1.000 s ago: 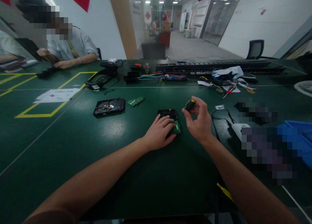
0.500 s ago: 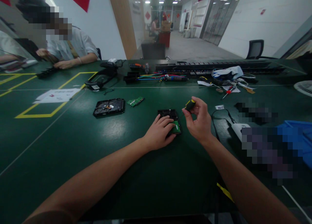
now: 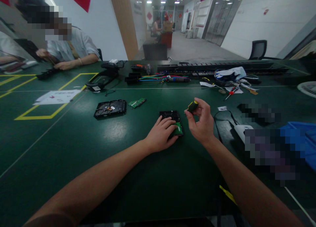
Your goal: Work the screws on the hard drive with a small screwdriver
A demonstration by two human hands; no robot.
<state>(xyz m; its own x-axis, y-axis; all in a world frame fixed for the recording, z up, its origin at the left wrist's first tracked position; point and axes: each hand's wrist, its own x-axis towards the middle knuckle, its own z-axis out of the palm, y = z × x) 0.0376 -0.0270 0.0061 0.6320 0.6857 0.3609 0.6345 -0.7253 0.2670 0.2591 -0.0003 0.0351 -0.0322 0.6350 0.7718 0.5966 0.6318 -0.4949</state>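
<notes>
Below the middle of the view, a black hard drive [image 3: 170, 114] with a green circuit board [image 3: 178, 130] lies on the green table. My left hand [image 3: 161, 133] is laid over it, fingers across its left part and thumb along the near edge, gripping it down; part of the drive is hidden under the hand. Just to the right, my right hand [image 3: 201, 121] holds a screwdriver [image 3: 192, 106] with a short dark green and yellow handle between thumb and fingers. Its tip is too small to make out. Further left lie a larger hard drive [image 3: 110, 108] and a loose circuit board [image 3: 137, 103].
Cables and tools [image 3: 163, 78] lie along the back, before long black racks [image 3: 217, 69]. A red screwdriver [image 3: 231, 94] and a white-blue bundle [image 3: 230, 74] sit back right. A blue bin [image 3: 300, 129] stands at right. A co-worker [image 3: 74, 47] sits at back left.
</notes>
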